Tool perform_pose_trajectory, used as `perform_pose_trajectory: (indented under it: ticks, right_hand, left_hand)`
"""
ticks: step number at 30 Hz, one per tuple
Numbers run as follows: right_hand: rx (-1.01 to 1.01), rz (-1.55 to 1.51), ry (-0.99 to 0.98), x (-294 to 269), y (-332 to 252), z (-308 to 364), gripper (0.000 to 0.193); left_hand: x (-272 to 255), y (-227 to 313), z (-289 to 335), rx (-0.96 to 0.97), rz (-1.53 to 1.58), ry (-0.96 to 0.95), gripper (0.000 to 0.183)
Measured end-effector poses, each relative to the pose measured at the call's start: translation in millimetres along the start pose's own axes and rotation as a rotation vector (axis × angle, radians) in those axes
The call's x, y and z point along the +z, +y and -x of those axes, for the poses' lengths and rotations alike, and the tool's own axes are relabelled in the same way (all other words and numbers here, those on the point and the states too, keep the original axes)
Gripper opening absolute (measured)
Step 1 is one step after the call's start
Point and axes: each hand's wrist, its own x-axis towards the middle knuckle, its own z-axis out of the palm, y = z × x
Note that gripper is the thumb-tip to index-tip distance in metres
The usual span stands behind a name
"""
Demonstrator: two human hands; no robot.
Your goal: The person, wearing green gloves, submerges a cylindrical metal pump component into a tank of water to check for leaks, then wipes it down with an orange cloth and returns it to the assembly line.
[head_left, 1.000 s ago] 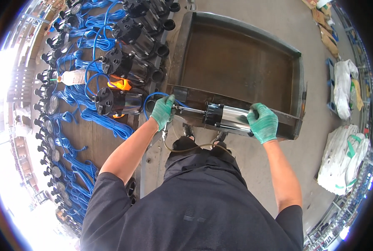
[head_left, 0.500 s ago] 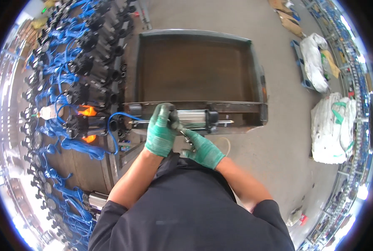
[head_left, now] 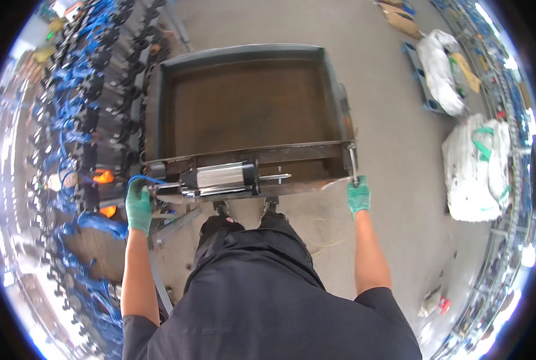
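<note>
Once spread apart, grips slim silver metal tool [head_left: 353, 161] in green-gloved right hand [head_left: 359, 197] at three o'clock, uncovering silver-and-black metal cylinder [head_left: 220, 178], but cannot tell grip of green-gloved left hand [head_left: 139, 210] at nine.

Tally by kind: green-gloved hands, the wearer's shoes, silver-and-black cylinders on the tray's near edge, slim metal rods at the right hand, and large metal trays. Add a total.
Green-gloved hands, left hand and right hand: 2
Shoes: 2
Silver-and-black cylinder: 1
Slim metal rod: 1
Large metal tray: 1
Total: 7
</note>
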Motion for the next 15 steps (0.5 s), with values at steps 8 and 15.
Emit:
perform_pose_trajectory:
  ticks: [8, 15]
  right_hand:
    - [-0.04, -0.143, 0.1, 14.0, 27.5, -10.2, 0.037]
    - [-0.51, -0.102, -0.008, -8.4, -164.7, 68.8, 0.034]
  left_hand:
    - [-15.2, 13.9, -13.3, 0.218, -0.847, 0.019, 0.04]
    - [-15.7, 13.6, -39.4, 0.346, -1.283, -0.216, 0.041]
